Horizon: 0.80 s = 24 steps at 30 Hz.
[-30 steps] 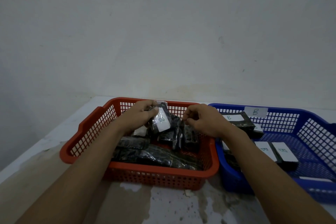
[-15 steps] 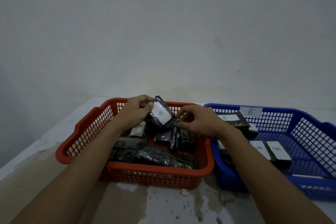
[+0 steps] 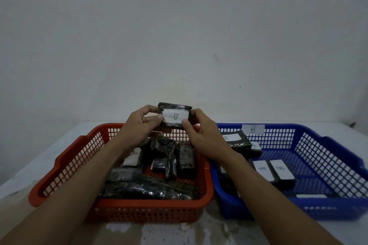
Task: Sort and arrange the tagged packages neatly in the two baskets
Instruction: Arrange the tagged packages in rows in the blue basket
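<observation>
Both hands hold one black wrapped package (image 3: 175, 115) up above the far rim of the red basket (image 3: 65, 157), the left hand (image 3: 137, 127) and the right hand (image 3: 205, 137) each pinching an end between thumb and curled fingers, its white B tag facing us. The wrap looks slick and the pinch is only at the ends, so I judge it could slip back into the red basket's jumble or land crooked on the rows in the blue basket (image 3: 338, 157). Most packages (image 3: 151, 189) in the red basket lie tag-down or on edge, letters unreadable, and the forearms (image 3: 83, 185) hide parts of both baskets.
</observation>
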Motion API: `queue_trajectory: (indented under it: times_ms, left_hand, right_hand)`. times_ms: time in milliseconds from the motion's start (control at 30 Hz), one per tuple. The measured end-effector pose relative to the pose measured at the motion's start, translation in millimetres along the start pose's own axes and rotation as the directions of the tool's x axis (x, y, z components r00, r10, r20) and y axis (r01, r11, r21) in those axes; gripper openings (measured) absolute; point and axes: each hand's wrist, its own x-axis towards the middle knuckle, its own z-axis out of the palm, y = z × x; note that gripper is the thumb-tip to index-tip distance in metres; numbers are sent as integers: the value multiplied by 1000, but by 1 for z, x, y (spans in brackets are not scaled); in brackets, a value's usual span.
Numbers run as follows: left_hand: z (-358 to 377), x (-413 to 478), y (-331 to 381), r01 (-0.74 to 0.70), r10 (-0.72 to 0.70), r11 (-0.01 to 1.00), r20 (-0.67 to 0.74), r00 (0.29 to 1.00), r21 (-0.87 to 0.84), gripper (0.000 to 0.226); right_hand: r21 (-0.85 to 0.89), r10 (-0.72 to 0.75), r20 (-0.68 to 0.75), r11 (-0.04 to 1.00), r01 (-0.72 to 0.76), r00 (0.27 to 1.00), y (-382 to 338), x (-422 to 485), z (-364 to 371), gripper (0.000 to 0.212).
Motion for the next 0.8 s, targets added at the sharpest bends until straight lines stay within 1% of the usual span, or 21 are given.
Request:
queue_trajectory:
  times_ms: [100,167,300,333,367,433,467,533,567,600,633,700,767,800]
  left_hand:
    - [20,6,8,-14,14,1000,-4,1000,-8,10]
    - [37,11,15,-23,23,1000,52,998,9,15]
    - [85,24,25,-115,87,984,190,978,138,13]
    - [98,26,26,-161,115,966,223,968,202,12]
    - [111,29,25,-236,166,926,243,956,294,11]
    - [133,33,23,-415,305,781,294,906,467,6]
    - [142,35,21,-496,355,699,351,866,516,5]
    - [159,41,15,-608,377,527,478,793,594,10]
    - [167,44,11,-638,363,449,524,770,625,14]
    - [173,47,7,-651,341,407,555,759,641,17]
    - [177,49,2,-654,312,404,576,756,640,19]
    - [182,52,-7,-650,250,442,611,751,618,21]
    - [182,53,-15,-652,218,464,636,740,600,22]
    - [181,54,-17,-645,223,493,631,743,585,22]
  right_hand:
    - [185,51,-63,982,-39,997,-11,1,-17,15]
    - [286,106,-134,956,-65,985,-18,2,-37,14]
    - [334,197,-220,935,-116,955,-12,-6,-88,20]
    - [340,223,-262,932,-126,939,-7,-8,-103,21]
    - [338,248,-317,931,-136,915,-1,-10,-118,21]
    - [274,280,-438,947,-170,854,16,-12,-148,23]
    - [214,281,-488,956,-200,826,26,-14,-163,24]
    - [77,270,-544,959,-273,794,47,-20,-186,24]
    - [18,269,-543,951,-309,796,57,-24,-194,23]
    - [-35,275,-524,939,-343,806,66,-27,-200,22]
    - [-86,293,-490,921,-380,821,75,-30,-204,21]
    - [-178,361,-392,873,-455,846,92,-34,-207,19]
    - [-225,434,-293,835,-502,852,106,-38,-204,17]
    - [-237,457,-266,822,-517,849,112,-40,-201,17]
